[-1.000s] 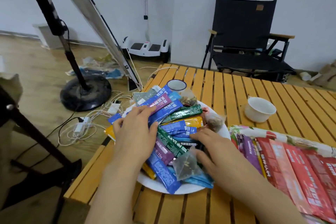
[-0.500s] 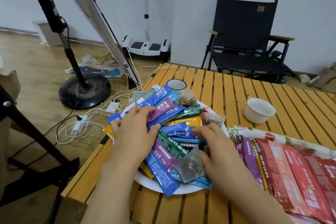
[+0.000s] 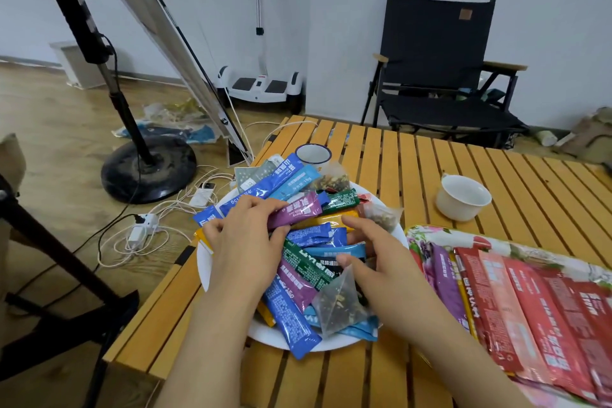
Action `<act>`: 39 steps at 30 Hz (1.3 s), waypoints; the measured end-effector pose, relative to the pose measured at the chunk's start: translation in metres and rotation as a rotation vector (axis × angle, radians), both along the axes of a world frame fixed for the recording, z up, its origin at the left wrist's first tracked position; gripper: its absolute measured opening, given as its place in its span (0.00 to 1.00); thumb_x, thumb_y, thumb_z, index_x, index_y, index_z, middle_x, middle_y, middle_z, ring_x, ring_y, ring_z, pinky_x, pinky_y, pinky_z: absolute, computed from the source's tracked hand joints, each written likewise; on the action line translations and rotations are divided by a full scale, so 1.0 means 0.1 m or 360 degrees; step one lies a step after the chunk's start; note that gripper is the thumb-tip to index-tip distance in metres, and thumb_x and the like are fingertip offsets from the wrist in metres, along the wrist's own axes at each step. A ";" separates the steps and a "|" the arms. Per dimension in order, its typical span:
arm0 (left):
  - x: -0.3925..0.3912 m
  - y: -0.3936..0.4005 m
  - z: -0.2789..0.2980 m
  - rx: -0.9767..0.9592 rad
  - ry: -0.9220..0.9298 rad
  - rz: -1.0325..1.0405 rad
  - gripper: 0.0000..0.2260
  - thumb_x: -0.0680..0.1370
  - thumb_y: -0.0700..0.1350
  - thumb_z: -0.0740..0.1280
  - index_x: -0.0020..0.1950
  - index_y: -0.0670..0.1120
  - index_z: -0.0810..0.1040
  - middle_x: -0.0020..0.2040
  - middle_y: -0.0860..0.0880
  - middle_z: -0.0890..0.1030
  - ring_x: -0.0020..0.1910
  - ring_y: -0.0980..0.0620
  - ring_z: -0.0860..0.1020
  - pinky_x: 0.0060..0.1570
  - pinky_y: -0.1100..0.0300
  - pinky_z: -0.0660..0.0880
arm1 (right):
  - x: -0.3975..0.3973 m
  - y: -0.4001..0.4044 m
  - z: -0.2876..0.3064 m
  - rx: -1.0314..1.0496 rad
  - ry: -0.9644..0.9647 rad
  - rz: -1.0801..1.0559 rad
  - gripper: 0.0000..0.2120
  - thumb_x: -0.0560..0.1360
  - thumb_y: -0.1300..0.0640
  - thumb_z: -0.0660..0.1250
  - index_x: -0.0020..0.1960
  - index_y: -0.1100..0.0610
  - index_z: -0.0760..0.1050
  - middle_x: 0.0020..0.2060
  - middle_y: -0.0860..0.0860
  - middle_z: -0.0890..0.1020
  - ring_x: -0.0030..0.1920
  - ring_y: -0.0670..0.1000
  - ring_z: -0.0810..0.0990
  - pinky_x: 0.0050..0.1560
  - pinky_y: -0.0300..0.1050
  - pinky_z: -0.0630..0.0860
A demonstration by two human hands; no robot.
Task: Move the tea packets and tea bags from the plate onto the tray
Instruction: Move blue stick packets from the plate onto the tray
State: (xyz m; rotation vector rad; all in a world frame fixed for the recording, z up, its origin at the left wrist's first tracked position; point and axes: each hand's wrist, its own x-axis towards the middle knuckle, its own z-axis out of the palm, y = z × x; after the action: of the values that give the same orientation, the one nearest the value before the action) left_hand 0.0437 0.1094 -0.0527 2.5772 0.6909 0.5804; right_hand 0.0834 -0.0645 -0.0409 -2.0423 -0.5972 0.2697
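Red packets (image 3: 530,301) already on tray (image 3: 427,235); plate (image 3: 203,262) still piled. Left hand (image 3: 245,242) pinches purple packet (image 3: 298,210), right hand (image 3: 381,255) spread, holding nothing.

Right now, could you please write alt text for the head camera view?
Two hands reach into a white plate heaped with colourful tea packets: the left hand pinches a purple packet, the right hand spreads over the pile. A floral tray of red packets sits to the right.
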 end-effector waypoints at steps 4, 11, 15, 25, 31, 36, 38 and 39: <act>0.00 -0.01 0.02 -0.0053 -0.0009 0.0004 0.13 0.77 0.52 0.64 0.62 0.60 0.71 0.60 0.56 0.72 0.60 0.54 0.71 0.48 0.60 0.49 | 0.04 0.02 -0.02 -0.0036 -0.0072 -0.0032 0.20 0.78 0.57 0.64 0.69 0.47 0.67 0.51 0.42 0.73 0.53 0.42 0.74 0.52 0.36 0.77; 0.01 -0.05 0.03 -0.0071 0.0000 -0.0006 0.13 0.77 0.51 0.64 0.61 0.60 0.71 0.58 0.57 0.76 0.60 0.53 0.71 0.50 0.57 0.52 | 0.24 0.12 0.07 -0.0256 -0.0113 -0.0025 0.19 0.77 0.54 0.65 0.67 0.49 0.70 0.49 0.49 0.75 0.39 0.41 0.71 0.32 0.28 0.66; 0.01 -0.05 0.03 -0.0109 -0.0035 -0.0036 0.12 0.77 0.49 0.63 0.60 0.60 0.71 0.58 0.58 0.76 0.59 0.54 0.71 0.48 0.59 0.51 | 0.27 0.26 0.06 -0.0302 -0.0227 -0.0043 0.18 0.75 0.55 0.67 0.65 0.51 0.71 0.48 0.47 0.70 0.38 0.41 0.69 0.34 0.27 0.61; 0.01 -0.01 0.07 -0.0407 -0.0183 -0.0091 0.10 0.73 0.52 0.70 0.48 0.63 0.70 0.48 0.61 0.77 0.51 0.56 0.75 0.59 0.50 0.66 | 0.27 0.33 0.04 -0.0107 -0.0033 -0.0187 0.14 0.74 0.56 0.69 0.59 0.55 0.75 0.48 0.47 0.71 0.48 0.46 0.71 0.44 0.39 0.66; -0.01 -0.05 0.10 -0.0372 -0.0113 -0.0070 0.05 0.76 0.54 0.64 0.49 0.59 0.69 0.41 0.63 0.75 0.44 0.57 0.71 0.51 0.56 0.58 | 0.30 0.31 0.02 0.0043 0.0159 -0.0180 0.07 0.73 0.58 0.71 0.49 0.55 0.75 0.41 0.45 0.73 0.47 0.50 0.76 0.45 0.44 0.73; -0.01 -0.03 0.09 -0.0415 -0.0088 -0.0063 0.05 0.76 0.51 0.66 0.49 0.57 0.71 0.45 0.61 0.78 0.47 0.58 0.74 0.54 0.55 0.60 | 0.30 0.34 0.01 0.0197 0.0322 -0.0137 0.12 0.72 0.51 0.71 0.52 0.53 0.75 0.47 0.52 0.81 0.47 0.52 0.82 0.52 0.54 0.79; -0.01 -0.03 0.09 -0.0410 -0.0074 -0.0063 0.05 0.76 0.52 0.66 0.49 0.58 0.72 0.45 0.61 0.78 0.47 0.58 0.74 0.51 0.57 0.58 | 0.31 0.37 -0.03 0.0201 0.0225 -0.0148 0.09 0.72 0.49 0.70 0.47 0.53 0.75 0.43 0.51 0.81 0.45 0.52 0.81 0.49 0.54 0.79; -0.01 -0.03 0.09 -0.0408 -0.0061 -0.0067 0.05 0.75 0.52 0.67 0.49 0.58 0.72 0.45 0.61 0.78 0.47 0.57 0.74 0.51 0.57 0.58 | 0.30 0.39 -0.04 0.0192 0.0157 -0.0159 0.08 0.73 0.50 0.69 0.41 0.54 0.73 0.38 0.50 0.79 0.41 0.52 0.79 0.45 0.51 0.77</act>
State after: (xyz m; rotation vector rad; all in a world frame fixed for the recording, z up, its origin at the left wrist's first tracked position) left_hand 0.0423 0.1062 -0.0437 2.3316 0.6510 0.4920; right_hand 0.1137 -0.0253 -0.0446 -1.9241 -0.4386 0.2674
